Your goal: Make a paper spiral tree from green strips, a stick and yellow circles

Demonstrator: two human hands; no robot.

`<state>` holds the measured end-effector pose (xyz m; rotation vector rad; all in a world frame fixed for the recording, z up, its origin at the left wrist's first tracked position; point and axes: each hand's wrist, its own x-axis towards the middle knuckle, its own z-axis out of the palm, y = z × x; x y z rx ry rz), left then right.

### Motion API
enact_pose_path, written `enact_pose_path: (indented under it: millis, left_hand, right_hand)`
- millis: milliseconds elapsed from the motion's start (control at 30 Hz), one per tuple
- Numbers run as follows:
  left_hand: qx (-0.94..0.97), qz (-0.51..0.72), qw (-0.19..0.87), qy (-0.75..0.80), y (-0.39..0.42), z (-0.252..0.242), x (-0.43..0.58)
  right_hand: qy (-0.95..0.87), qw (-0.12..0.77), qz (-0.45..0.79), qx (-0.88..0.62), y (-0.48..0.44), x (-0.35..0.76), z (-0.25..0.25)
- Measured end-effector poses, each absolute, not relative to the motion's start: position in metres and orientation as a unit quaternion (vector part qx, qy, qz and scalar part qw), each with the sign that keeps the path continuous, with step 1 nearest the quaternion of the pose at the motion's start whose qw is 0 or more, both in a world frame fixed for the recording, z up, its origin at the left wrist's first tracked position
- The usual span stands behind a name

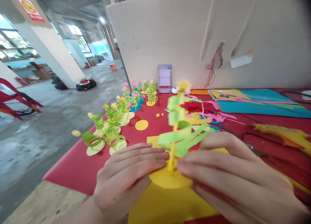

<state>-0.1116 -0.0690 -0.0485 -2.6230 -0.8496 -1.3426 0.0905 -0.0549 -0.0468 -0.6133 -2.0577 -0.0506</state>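
Observation:
A paper plant ornament [173, 138] stands upright in front of me, slightly blurred. It has a thin yellow stem, curling light green paper strips and a yellow star [184, 86] on top. Its foot is a round yellow disc [170, 182]. My left hand [126, 172] is closed on the disc's left side, with its fingertips close to the stem. On the other side, my right hand [238, 172] pinches the disc near the foot of the stem. Both thumbs are mostly hidden. Beneath lies a yellow paper sheet [155, 207].
Several finished ornaments [114, 117] line the red table's left edge. A loose yellow disc [141, 125] lies near them. Paper scraps [204, 115] are heaped beyond my right hand, with a yellow glue gun [282, 133] at right. A phone [165, 78] leans against the back panel.

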Motion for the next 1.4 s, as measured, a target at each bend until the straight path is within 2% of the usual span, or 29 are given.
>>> enact_pose_path:
  millis: [133, 300, 433, 567, 733, 867, 1033, 1233, 1400]
  left_hand:
    - [-0.859, -0.429, 0.059, -0.272, -0.069, -0.048, -0.112]
    - [-0.876, -0.361, 0.122, -0.294, -0.072, -0.043, -0.114]
    - [-0.883, -0.324, 0.139, -0.309, -0.074, -0.042, -0.115]
    - [-0.876, -0.328, 0.16, -0.316, -0.074, -0.046, -0.112]
    - [-0.87, -0.348, 0.164, -0.309, -0.076, -0.051, -0.109]
    - [-0.882, -0.32, 0.155, -0.309, -0.079, -0.055, -0.114]
    - [-0.872, -0.314, 0.2, -0.317, -0.082, -0.061, -0.121]
    - [-0.875, -0.318, 0.214, -0.294, -0.081, -0.061, -0.12]
    - [-0.875, -0.29, 0.23, -0.312, -0.081, -0.061, -0.121]
  right_hand:
    - [-0.851, 0.455, -0.021, -0.261, -0.06, 0.091, -0.043]
    - [-0.825, 0.508, -0.064, -0.24, -0.061, 0.087, -0.047]
    - [-0.841, 0.474, -0.074, -0.251, -0.058, 0.086, -0.053]
    - [-0.827, 0.488, -0.109, -0.256, -0.059, 0.085, -0.047]
    - [-0.836, 0.456, -0.115, -0.284, -0.061, 0.083, -0.038]
    - [-0.816, 0.484, -0.149, -0.277, -0.06, 0.08, -0.045]
    - [-0.805, 0.506, -0.166, -0.262, -0.06, 0.081, -0.05]
    - [-0.858, 0.424, -0.145, -0.252, -0.061, 0.089, -0.041]
    - [-0.844, 0.451, -0.146, -0.25, -0.061, 0.085, -0.044]
